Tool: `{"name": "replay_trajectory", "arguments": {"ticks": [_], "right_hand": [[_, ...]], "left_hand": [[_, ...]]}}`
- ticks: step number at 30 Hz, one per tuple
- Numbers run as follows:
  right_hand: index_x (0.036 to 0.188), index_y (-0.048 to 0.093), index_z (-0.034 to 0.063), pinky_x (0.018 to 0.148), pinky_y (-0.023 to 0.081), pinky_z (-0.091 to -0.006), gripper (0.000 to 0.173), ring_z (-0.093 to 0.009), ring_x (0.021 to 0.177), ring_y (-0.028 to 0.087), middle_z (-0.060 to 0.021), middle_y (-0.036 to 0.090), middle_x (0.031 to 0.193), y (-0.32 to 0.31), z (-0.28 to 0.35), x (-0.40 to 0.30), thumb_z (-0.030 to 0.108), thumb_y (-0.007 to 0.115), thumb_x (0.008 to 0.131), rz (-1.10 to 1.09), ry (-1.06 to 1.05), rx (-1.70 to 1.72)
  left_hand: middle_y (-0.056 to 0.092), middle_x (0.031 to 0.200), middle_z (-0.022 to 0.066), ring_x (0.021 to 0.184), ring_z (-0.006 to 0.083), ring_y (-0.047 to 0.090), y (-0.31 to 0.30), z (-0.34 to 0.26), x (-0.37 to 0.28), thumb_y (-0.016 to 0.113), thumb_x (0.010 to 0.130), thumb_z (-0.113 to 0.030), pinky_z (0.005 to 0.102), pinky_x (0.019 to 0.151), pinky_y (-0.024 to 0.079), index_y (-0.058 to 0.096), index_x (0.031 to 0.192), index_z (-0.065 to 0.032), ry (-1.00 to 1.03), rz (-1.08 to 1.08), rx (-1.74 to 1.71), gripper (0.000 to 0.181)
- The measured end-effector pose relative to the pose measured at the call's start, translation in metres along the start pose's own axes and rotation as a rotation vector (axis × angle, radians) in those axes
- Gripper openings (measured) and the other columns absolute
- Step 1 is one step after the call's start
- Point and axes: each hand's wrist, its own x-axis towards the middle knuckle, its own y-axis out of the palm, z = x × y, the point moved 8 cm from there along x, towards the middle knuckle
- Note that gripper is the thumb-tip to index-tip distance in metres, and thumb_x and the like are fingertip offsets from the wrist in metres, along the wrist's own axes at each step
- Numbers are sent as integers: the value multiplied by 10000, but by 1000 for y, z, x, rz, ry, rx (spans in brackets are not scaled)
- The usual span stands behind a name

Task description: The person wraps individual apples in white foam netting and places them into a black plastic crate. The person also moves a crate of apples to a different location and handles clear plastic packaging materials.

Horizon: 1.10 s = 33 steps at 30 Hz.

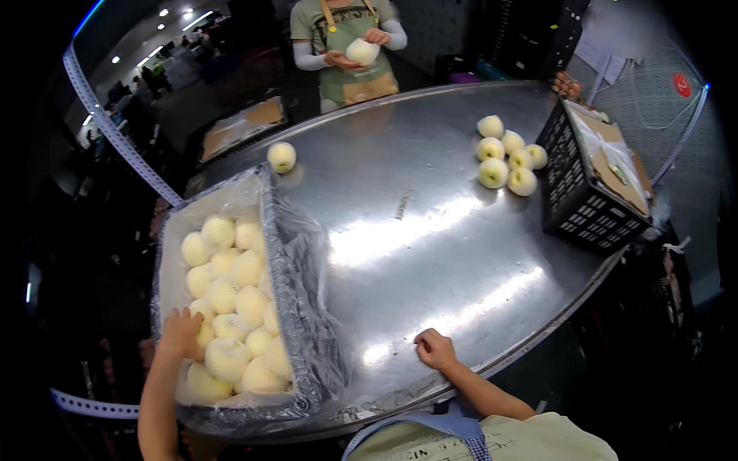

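My left hand [183, 334] is inside the lined crate [281, 322] at the left, its fingers spread against a pale yellow fruit [205, 334]. Whether its hidden fingertips grip that fruit does not show. Many round fruits [222, 296] in white foam netting fill this crate, over a pale liner and under folded-back clear plastic film [311, 299]. My right hand [436, 349] rests near the front edge of the metal table [403, 288], fingers curled in, with nothing visible in it.
One netted fruit [282, 157] stands beyond the crate. Several more [499, 152] cluster at the right, beside a black plastic crate [594, 196] topped with cardboard. Across the table a person in a green apron [340, 75] holds a netted fruit [362, 52] in both hands.
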Motion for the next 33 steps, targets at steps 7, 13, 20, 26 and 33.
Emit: {"name": "replay_trajectory", "arguments": {"ticks": [7,13,20,26,33], "right_hand": [[761,613,115,514,478,-326,39,-201,561,592,-43,577,741,10,-3,-5,86,618,735,60,-50,51],[979,652,128,597,501,-315,217,-184,664,620,-42,654,934,35,-37,-4,147,681,765,424,171,143],[1410,345,70,1001,401,-377,816,-259,1269,423,-167,412,1390,-93,155,43,208,783,736,455,-196,1137],[1296,449,-20,989,405,-346,453,-249,1188,505,-170,524,1289,-98,131,54,179,578,910,287,-178,831],[1186,525,-26,856,504,-353,336,-232,953,609,-156,613,1153,-109,78,92,219,491,959,288,147,1866]], "left_hand": [[472,1192,157,1089,395,472,-130,-11,-91,689,490,-56,443,880,459,463,1215,-89,-315,-695,-315,760],[448,1322,166,1197,304,481,-164,-91,-154,776,583,-183,416,997,424,291,1404,-26,-5,-839,-1707,967],[444,1328,129,1244,264,445,-132,-336,-123,788,601,-128,389,1062,353,323,1389,-33,349,-220,-2525,920],[421,1391,140,1297,290,409,-94,-417,-93,455,926,-484,469,1077,330,301,1423,-54,209,134,-2936,675],[396,1378,241,1215,424,469,-84,-430,-82,314,904,-666,497,863,531,330,1418,-87,454,266,-3276,774]]}}
